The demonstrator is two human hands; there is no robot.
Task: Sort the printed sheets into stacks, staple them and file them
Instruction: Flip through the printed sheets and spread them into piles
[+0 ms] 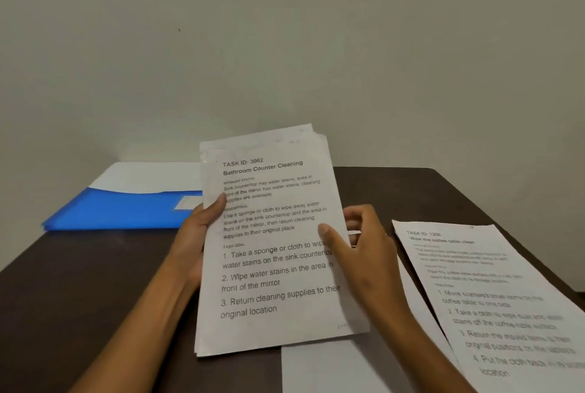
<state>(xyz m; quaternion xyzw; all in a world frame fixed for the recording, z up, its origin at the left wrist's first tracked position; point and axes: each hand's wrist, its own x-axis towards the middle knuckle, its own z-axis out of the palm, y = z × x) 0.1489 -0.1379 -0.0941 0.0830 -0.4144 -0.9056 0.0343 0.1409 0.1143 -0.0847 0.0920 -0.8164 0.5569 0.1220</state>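
I hold a stack of printed sheets (272, 253) tilted up above the dark table (79, 291); its top page reads "TASK ID: 3062 Bathroom Counter Cleaning". My left hand (196, 234) grips the stack's left edge, thumb on the front. My right hand (357, 247) pinches the right edge, thumb on the top page and fingers behind. A separate printed sheet (493, 297) headed "TASK ID: 1206" lies flat on the table to the right. Another white sheet (335, 367) lies below the held stack, partly hidden by it.
A blue plastic folder (123, 209) with white paper sticking out of its far side lies at the back left of the table. A plain wall stands right behind the table. The table's right edge runs diagonally past the sheet on the right.
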